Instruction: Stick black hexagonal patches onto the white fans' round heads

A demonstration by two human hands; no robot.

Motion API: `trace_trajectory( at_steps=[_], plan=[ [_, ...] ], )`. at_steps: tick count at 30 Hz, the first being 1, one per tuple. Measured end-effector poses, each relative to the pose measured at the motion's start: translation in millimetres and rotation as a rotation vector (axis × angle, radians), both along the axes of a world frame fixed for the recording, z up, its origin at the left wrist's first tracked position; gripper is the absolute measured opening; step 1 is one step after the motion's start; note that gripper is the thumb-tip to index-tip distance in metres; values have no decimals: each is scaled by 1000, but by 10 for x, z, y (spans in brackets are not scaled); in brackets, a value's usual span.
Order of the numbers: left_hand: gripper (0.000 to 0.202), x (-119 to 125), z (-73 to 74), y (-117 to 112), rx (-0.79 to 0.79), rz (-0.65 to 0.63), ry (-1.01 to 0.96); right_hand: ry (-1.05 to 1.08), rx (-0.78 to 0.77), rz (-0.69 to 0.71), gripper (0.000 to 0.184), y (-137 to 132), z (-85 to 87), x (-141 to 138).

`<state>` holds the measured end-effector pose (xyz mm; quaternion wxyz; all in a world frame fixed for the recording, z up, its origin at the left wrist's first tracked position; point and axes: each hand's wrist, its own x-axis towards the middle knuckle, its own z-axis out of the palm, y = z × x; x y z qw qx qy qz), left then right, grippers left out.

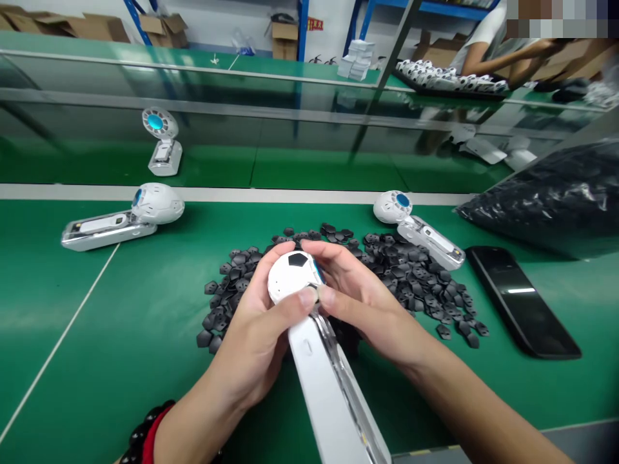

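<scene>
Both my hands hold one white handheld fan [319, 361] over the green table. Its round head carries a black pentagon patch on top, and its long handle points toward me. My left hand [261, 328] wraps the head from the left, thumb pressed on its front. My right hand [358, 296] grips the head from the right, thumb meeting the left thumb. Under and beyond the hands lies a heap of small black pentagon pieces [411, 277].
Two more white fans lie on the table, one at the left [120, 219] and one at the right [420, 229]; a third [162, 138] stands behind a glass divider. A black phone [522, 299] and a bag of black parts [556, 200] lie right. A person works far right.
</scene>
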<state>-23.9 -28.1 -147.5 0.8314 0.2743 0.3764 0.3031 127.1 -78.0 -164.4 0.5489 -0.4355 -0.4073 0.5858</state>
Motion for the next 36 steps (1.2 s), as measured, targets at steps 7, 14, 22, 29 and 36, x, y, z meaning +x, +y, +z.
trace_trajectory(
  at_steps=[7,14,22,29,36],
  plan=[
    [55,-53,-28,35,84,-132,-16,-150,35,31,51,-6,73,45],
    [61,-107,-67,9,162,-212,-56,-401,258,43,59,-8,31,81],
    [84,-135,-77,-29,257,-359,-161,-595,581,-74,55,44,-103,39],
    [76,-139,-94,-32,350,-364,-134,-651,635,-103,52,42,-120,31],
    [75,-178,-82,-69,403,-361,-47,-598,621,-97,53,29,-142,23]
  ],
)
